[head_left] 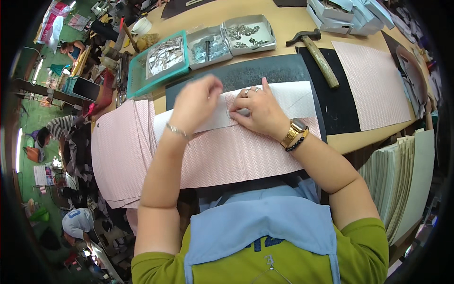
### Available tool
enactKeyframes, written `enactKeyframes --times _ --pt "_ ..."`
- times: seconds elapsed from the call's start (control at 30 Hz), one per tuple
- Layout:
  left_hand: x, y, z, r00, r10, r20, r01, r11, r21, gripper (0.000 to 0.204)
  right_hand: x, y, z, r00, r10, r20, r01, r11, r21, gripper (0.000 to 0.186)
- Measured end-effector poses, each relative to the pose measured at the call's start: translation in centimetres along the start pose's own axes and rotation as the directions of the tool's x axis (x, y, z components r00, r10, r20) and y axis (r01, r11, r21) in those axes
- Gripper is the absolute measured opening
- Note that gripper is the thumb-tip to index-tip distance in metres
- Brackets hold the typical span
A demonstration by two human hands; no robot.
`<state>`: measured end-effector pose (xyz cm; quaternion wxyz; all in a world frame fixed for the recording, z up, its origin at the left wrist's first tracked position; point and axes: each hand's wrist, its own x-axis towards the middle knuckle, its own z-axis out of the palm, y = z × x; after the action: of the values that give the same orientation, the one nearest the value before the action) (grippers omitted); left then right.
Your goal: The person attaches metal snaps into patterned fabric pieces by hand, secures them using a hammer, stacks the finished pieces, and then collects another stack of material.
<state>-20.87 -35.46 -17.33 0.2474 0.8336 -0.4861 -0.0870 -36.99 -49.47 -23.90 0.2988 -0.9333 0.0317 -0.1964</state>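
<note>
A pink herringbone-textured panel [213,156] lies in front of me, its white folded upper strip [293,97] over a dark mat [250,68]. My left hand [198,102] hovers over the strip, blurred, fingertips curled together; what they hold, if anything, I cannot make out. My right hand [253,106] rests on the strip near the middle seam, thumb and forefinger closed around a small pale piece too hidden to name. Stacked pink panels [116,151] lie to the left.
Trays of small parts [248,33] line the back, beside a hammer [326,66] on a black sheet [350,99]. Another pink panel [378,85] and upright boards [402,184] are at right, white boxes [336,14] behind. Several other people work at far left.
</note>
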Motion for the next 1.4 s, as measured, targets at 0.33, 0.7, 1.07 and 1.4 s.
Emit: enactKeyframes --times 0.33,0.7,1.07,1.4 --pt "16.8 -7.7 2.5 0.995 -0.101 -0.017 0.095 0.854 0.511 0.027 0.0 -0.1 -0.2 1.000 0.015 0.017 -0.016 0.998 0.060 0.013" --pt "15.6 -9.0 2.2 0.969 -0.126 -0.215 0.177 0.955 0.237 0.025 0.5 0.0 -0.2 1.000 0.007 0.014 -0.009 0.989 0.147 0.016" --pt "-4.7 -1.1 5.0 0.950 0.190 -0.248 -0.235 0.958 -0.166 0.011 0.2 1.4 0.3 0.983 0.154 -0.097 -0.106 0.920 0.377 0.024" --pt "-5.8 -2.2 6.1 0.886 0.362 -0.288 -0.365 0.930 0.047 0.016 0.3 1.6 0.4 0.988 0.139 -0.069 -0.104 0.924 0.368 0.017"
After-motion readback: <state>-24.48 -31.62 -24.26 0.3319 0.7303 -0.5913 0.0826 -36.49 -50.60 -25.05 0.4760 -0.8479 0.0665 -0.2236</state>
